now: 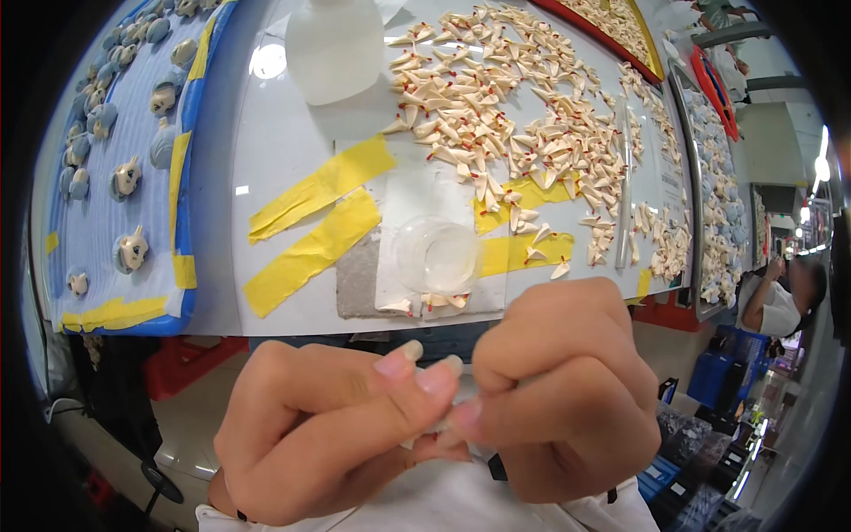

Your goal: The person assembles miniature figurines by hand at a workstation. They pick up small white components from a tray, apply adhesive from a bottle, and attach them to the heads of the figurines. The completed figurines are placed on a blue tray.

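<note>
My left hand (324,421) and my right hand (567,390) meet in front of the table's near edge, fingertips pressed together. Both are closed in a pinch. Whatever lies between them is small and mostly hidden by the fingers, so I cannot make out its kind. Just beyond them stands a round clear plastic cup (439,253) on white paper, with a few small pieces beside its near rim. Past it spreads a heap of small cream pointed pieces with red tips (479,120), loose on the white tabletop.
At left, a blue tray (186,257) lined with cloth holds small blue-and-cream figure heads (127,177). A translucent bottle (332,53) stands at the back. Yellow tape strips (310,253) cross the table. Another tray (709,177) lies at right, and a person (780,301) sits beyond.
</note>
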`<state>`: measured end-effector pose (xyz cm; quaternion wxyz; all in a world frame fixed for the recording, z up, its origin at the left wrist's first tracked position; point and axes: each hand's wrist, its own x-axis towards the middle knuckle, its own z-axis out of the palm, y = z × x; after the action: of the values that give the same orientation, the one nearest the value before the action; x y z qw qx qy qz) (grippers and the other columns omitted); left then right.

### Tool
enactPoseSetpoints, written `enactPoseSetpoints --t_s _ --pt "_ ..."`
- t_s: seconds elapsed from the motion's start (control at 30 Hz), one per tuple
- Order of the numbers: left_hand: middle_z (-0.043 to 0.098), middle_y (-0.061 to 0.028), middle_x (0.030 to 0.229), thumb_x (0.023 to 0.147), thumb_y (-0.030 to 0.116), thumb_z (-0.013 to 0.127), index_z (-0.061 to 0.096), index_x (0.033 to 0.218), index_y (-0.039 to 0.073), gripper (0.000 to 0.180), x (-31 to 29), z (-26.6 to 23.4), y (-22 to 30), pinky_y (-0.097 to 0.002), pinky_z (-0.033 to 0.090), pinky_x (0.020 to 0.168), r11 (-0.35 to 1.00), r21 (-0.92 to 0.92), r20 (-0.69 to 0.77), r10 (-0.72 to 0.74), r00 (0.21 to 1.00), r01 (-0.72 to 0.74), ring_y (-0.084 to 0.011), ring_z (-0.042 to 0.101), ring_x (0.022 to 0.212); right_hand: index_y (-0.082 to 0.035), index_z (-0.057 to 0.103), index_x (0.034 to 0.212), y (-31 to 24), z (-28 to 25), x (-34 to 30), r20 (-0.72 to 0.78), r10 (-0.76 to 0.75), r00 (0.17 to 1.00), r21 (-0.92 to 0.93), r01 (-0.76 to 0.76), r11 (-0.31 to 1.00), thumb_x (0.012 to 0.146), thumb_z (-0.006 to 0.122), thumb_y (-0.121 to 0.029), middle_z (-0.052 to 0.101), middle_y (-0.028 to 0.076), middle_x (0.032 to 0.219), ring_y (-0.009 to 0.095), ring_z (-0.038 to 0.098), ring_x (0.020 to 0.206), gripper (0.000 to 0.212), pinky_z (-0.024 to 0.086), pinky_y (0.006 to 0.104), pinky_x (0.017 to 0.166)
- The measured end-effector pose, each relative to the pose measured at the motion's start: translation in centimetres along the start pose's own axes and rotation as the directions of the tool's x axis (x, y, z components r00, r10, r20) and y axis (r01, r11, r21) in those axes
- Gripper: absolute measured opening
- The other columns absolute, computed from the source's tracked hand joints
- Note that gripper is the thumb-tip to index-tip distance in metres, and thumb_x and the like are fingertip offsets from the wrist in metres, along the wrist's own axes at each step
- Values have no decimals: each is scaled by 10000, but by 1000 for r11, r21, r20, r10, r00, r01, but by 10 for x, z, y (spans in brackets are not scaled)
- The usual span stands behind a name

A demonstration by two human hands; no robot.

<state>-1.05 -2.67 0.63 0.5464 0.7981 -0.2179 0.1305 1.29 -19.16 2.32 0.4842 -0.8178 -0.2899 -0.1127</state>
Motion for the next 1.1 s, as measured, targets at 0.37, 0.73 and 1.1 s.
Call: enactPoseSetpoints --t_s 0.37,0.73,1.1 --pt "529 -90 811 520 226 809 612 883 13 464 -2 -18 -8 -238 437 590 985 87 -28 -148 989 150 -165 513 693 21 551 715 27 -57 16 -231 268 935 -209 -316 925 674 572 39 515 71 744 148 472 682 49 361 239 625" --pt "579 -126 843 543 192 807 612 876 23 421 -3 -24 -10 -243 438 595 986 24 -62 -163 985 164 -189 551 745 -37 584 725 34 -74 21 47 387 921 -580 -290 761 633 609 -7 552 75 720 242 503 693 101 366 327 657" --pt "450 -125 943 662 276 755 534 981 -5 479 -2 -37 -24 -245 415 623 996 79 102 -57 993 49 -168 502 740 -12 572 790 41 -76 11 16 386 922 -483 -331 811 677 576 24 550 60 764 189 510 690 118 374 269 636"
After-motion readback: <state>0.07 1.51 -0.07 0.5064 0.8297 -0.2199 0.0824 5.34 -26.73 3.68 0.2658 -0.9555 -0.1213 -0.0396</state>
